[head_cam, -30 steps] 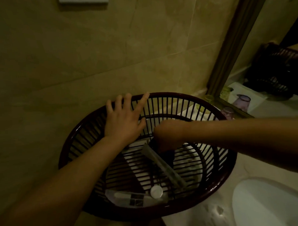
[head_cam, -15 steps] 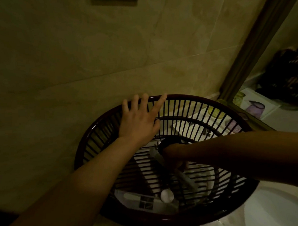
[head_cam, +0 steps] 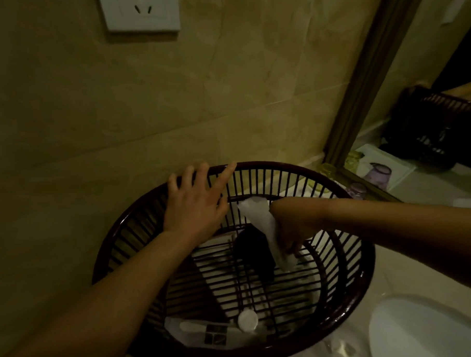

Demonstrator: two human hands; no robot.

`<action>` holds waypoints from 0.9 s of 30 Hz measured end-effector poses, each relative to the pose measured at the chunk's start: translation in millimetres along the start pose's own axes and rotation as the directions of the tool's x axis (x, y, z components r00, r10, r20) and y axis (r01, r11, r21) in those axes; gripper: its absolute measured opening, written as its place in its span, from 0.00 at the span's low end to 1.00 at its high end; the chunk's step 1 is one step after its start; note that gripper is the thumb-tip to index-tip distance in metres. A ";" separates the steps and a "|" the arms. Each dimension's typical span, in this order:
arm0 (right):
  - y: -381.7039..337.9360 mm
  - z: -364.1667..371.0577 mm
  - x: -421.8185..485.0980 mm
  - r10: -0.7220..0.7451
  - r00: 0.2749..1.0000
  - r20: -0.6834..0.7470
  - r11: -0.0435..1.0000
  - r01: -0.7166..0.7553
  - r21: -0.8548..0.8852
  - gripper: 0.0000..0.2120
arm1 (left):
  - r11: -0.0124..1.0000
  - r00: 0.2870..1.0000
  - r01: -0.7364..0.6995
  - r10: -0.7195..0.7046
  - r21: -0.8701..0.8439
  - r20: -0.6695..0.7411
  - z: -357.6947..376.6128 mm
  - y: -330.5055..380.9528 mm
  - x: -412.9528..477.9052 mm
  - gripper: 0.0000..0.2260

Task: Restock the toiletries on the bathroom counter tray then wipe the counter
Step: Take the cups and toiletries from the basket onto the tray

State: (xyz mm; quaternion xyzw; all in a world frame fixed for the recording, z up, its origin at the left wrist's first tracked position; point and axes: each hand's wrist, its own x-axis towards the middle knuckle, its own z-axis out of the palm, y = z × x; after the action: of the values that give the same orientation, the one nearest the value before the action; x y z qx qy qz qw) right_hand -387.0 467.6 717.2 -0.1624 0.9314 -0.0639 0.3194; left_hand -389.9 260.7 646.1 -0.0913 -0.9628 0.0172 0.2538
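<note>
A dark red slatted basket (head_cam: 350, 305) stands on the pale counter against the tiled wall. My left hand (head_cam: 195, 204) rests flat, fingers spread, on the basket's far left rim. My right hand (head_cam: 287, 227) reaches down into the basket and grips a long white wrapped packet (head_cam: 260, 217), which sticks up and to the left out of my fist. Beneath it lies a dark object (head_cam: 255, 251). A wrapped toiletry kit (head_cam: 208, 333) and a small white round cap (head_cam: 247, 321) lie at the basket's near edge.
A white sink basin (head_cam: 430, 331) sits at the lower right. A framed mirror (head_cam: 370, 72) stands at the right, with a purple cup (head_cam: 356, 190) and a yellow-green cup (head_cam: 328, 170) at its foot. A wall socket (head_cam: 140, 12) is at the top.
My right hand has lifted a white packet up out of the basket's bottom. The long clear packet seen earlier in the middle is gone from there. My left hand stays on the rim.
</note>
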 end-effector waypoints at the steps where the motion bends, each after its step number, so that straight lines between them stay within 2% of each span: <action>1: 3.1 -4.0 -3.8 -0.015 0.999 0.040 0.996 0.012 0.085 0.09 | 1.000 1.000 0.002 -0.002 0.004 0.002 -0.1 0.1 0.1 0.31; 3: 4.4 -11.3 -13.1 -0.064 0.997 0.035 0.963 0.052 0.266 0.11 | 1.000 1.000 0.014 -0.014 0.015 0.015 0.1 0.2 0.4 0.32; 7: 13.2 -23.7 -29.2 -0.131 0.987 -0.091 0.886 0.158 0.435 0.09 | 0.999 0.999 0.031 -0.032 0.013 0.040 0.3 1.0 1.9 0.34; 14: 35.6 -55.6 -63.4 -0.158 0.921 -0.356 0.650 0.368 0.665 0.12 | 1.000 0.999 0.014 -0.015 0.019 0.046 -1.9 1.1 1.0 0.35; 18: 62.4 -75.6 -70.5 -0.040 0.845 -0.534 0.420 0.499 0.758 0.16 | 0.999 0.998 0.013 -0.015 0.036 0.064 -3.5 0.9 -0.1 0.34; 20: 84.0 -83.6 -66.8 0.086 0.791 -0.606 0.278 0.565 0.777 0.18 | 0.999 0.997 0.018 -0.020 0.031 0.069 -4.1 1.5 -0.5 0.34; 22: 109.3 -87.6 -55.8 0.239 0.729 -0.642 0.199 0.610 0.767 0.14 | 0.999 0.998 0.020 -0.022 0.039 0.065 -4.8 2.2 -0.5 0.33; 24: 134.3 -82.1 -35.9 0.382 0.656 -0.651 0.246 0.607 0.756 0.10 | 0.999 0.998 0.021 -0.024 0.050 0.061 -4.6 3.0 0.4 0.31; 26: 155.2 -65.4 -6.8 0.475 0.595 -0.649 0.411 0.502 0.761 0.09 | 0.998 0.997 0.033 -0.037 0.056 0.070 -3.2 3.2 1.2 0.32; 27: 161.6 -54.4 9.3 0.480 0.594 -0.646 0.478 0.440 0.760 0.09 | 0.998 0.997 0.037 -0.041 0.058 0.072 -1.9 2.9 1.2 0.32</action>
State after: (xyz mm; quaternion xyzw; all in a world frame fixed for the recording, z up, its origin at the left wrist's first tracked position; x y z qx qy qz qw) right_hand -469.7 617.0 718.6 0.0855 0.7955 -0.5912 -0.1020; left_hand -389.5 263.8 648.2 -0.0648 -0.9721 0.0429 0.2214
